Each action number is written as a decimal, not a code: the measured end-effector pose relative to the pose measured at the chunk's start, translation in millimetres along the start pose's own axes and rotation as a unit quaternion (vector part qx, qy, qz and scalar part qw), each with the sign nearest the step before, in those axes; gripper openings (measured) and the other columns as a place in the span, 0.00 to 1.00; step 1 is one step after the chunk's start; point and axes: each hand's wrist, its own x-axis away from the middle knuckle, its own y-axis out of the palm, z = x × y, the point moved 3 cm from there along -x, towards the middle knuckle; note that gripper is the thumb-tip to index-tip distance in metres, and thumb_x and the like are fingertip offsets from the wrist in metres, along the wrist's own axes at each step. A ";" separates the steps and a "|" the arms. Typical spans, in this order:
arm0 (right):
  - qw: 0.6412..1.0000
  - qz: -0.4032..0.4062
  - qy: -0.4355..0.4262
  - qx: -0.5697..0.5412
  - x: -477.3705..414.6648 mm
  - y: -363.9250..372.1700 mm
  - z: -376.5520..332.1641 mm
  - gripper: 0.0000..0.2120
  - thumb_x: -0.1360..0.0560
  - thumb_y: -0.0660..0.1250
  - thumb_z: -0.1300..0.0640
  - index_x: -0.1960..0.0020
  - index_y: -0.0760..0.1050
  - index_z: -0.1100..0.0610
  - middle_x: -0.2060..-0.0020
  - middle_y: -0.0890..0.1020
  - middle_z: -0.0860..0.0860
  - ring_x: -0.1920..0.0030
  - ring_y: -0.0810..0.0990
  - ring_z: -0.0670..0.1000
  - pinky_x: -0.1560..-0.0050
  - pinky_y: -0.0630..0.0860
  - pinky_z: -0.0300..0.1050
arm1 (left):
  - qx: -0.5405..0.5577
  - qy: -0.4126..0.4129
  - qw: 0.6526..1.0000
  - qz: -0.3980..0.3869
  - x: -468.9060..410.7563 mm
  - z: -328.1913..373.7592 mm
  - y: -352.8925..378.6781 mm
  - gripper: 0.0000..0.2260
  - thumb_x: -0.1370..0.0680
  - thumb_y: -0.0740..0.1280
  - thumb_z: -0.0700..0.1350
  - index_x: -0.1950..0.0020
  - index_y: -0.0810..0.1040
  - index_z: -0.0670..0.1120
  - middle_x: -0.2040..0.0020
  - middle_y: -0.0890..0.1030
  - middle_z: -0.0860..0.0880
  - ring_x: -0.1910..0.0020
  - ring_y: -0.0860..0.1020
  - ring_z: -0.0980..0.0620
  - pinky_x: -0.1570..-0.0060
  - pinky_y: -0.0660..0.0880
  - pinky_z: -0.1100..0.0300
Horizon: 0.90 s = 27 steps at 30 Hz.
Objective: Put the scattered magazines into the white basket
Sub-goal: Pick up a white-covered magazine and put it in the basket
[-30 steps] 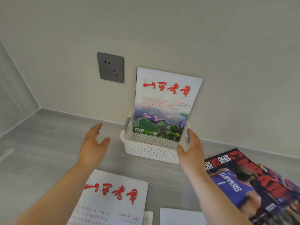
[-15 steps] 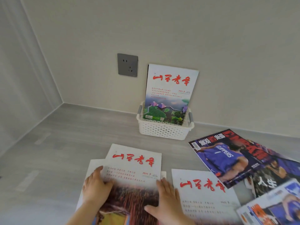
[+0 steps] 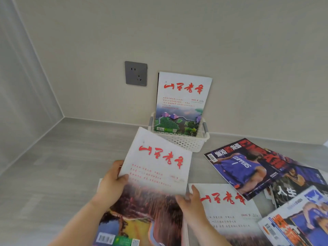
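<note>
A white perforated basket stands against the back wall with one white magazine upright in it. I hold a second white magazine with red characters, lifted off the counter and tilted toward the basket. My left hand grips its left edge, thumb on the cover. My right hand pinches its right edge. Another white magazine lies flat at the right, and the edge of a further one shows under my left hand.
Basketball magazines lie scattered at the right: a purple Clippers cover, a dark one and a blue one. A grey wall socket sits left of the basket. The grey counter meets walls at left and back.
My hands left the basket, dropped onto the white magazine on the counter, gripped its sides and have raised it toward the basket.
</note>
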 end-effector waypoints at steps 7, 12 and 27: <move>0.999 -0.008 -0.025 -0.033 -34.6 -34.2 -58.7 0.10 0.28 0.63 0.68 0.50 0.73 0.57 0.58 0.79 0.54 0.60 0.76 0.46 0.68 0.71 0.29 | 0.172 0.055 0.983 0.034 -23.2 50.3 2.9 0.16 0.25 0.59 0.31 0.54 0.69 0.54 0.56 0.77 0.58 0.57 0.74 0.61 0.61 0.70 0.65; 0.996 0.017 -0.082 -0.035 -64.5 -65.2 -111.3 0.07 0.29 0.64 0.70 0.57 0.76 0.60 0.70 0.78 0.49 0.68 0.74 0.46 0.73 0.71 0.29 | 0.189 0.094 0.974 0.080 -67.6 86.3 8.1 0.12 0.26 0.60 0.30 0.51 0.69 0.47 0.54 0.78 0.51 0.56 0.76 0.55 0.58 0.70 0.65; 0.970 0.141 -0.181 -0.076 -189.4 -107.0 -205.6 0.09 0.28 0.63 0.70 0.50 0.77 0.65 0.67 0.77 0.48 0.67 0.75 0.44 0.74 0.74 0.27 | 0.167 0.140 0.963 0.156 -210.2 143.3 50.6 0.10 0.26 0.63 0.34 0.47 0.78 0.38 0.53 0.78 0.50 0.56 0.77 0.51 0.61 0.71 0.67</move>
